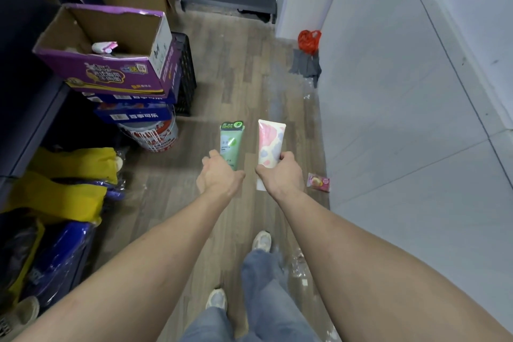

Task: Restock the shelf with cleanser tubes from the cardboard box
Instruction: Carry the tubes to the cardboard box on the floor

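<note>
A green cleanser tube [232, 144] is held upright in the left hand [219, 176], and a pink cleanser tube [269, 147] is gripped in the right hand [280, 175], just beside it. The purple cardboard box [111, 50] is seen up and to the left of both hands, with one more tube [104, 47] lying inside.

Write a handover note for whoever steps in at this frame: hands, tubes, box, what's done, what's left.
Left hand holds a green tube; right hand holds a pink-patterned tube, both upright over the floor.
The purple cardboard box, on a stack at left, still has at least one item inside.
No tube placement is visible.
Left: shelve both tubes, then fetch the rest.
</note>
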Demonstrator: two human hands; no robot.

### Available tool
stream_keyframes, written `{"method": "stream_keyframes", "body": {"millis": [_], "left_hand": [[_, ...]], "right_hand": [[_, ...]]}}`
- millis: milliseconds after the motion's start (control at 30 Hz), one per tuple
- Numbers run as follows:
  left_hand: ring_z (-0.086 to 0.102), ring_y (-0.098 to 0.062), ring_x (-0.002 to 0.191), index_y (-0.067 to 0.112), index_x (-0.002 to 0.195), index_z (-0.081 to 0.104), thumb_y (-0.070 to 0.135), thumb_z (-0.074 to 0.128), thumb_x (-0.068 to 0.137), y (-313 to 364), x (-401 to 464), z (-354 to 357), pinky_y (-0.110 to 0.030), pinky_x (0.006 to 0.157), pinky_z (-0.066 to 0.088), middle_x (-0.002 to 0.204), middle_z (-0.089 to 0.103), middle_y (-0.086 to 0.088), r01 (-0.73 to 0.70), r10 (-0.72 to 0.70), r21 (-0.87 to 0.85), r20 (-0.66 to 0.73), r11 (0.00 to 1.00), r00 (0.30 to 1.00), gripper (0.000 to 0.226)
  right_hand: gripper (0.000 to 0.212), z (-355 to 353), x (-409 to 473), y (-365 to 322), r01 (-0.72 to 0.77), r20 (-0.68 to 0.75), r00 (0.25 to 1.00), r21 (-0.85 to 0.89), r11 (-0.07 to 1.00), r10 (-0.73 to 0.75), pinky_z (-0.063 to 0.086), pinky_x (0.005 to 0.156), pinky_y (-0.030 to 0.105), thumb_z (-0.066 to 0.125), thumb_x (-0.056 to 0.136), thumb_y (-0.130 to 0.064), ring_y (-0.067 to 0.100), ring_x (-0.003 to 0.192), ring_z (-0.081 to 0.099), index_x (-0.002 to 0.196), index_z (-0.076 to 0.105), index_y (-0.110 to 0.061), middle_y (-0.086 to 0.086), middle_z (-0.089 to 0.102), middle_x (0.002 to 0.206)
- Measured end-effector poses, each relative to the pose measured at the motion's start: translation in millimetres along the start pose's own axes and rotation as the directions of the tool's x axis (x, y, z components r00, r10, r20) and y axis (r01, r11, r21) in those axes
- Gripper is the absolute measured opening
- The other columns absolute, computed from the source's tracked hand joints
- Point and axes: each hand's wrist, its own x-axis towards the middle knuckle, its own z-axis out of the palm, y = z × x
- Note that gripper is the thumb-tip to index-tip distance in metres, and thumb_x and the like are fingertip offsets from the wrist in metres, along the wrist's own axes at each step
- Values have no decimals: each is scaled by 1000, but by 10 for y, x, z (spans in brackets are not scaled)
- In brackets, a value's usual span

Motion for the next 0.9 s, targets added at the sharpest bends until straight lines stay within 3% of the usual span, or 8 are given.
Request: {"method": "stream_keyframes", "body": {"millis": [300, 433, 633, 900], "left_hand": [[58, -29, 110, 11, 121, 45, 38, 72, 77, 801, 785, -245, -35, 82, 44, 119, 55, -9, 59, -57, 13, -102, 998, 993, 59], [59, -30, 108, 11, 121, 45, 39, 73, 76, 1049, 1093, -431, -36, 82, 45, 118, 57, -10, 81, -81, -6, -154, 997, 985, 60], [59, -30, 108, 9, 117, 46, 38, 73, 75, 1281, 1609, -525, -36, 78, 43, 116, 57, -11, 114, -115, -16, -183, 993, 976, 58], [61, -30, 104, 10, 117, 46, 40, 75, 73, 1519, 2634, -679, -38, 77, 47, 113, 58, -10, 164, -170, -50, -168, 985, 971, 61]], "right_hand": [[48, -220, 1133, -698, 148, 95, 985, -17, 989, -146, 49, 74, 33, 69, 78, -35, 28, 98, 64, 117, 51, -15, 4, 65, 112], [51, -256, 1487, -944, 162, 115, 981, -61, 985, -154, 51, 78, 34, 70, 77, -39, 29, 101, 64, 118, 50, -16, 5, 65, 113], [48, -216, 2012, -1299, 189, 178, 968, -44, 981, -178, 44, 70, 31, 70, 79, -35, 29, 98, 64, 117, 51, -12, 6, 64, 113], [52, -43, 2788, -1909, 231, 210, 957, -146, 962, -198, 54, 82, 40, 69, 75, -42, 27, 97, 64, 116, 50, -16, 3, 64, 110]]}}
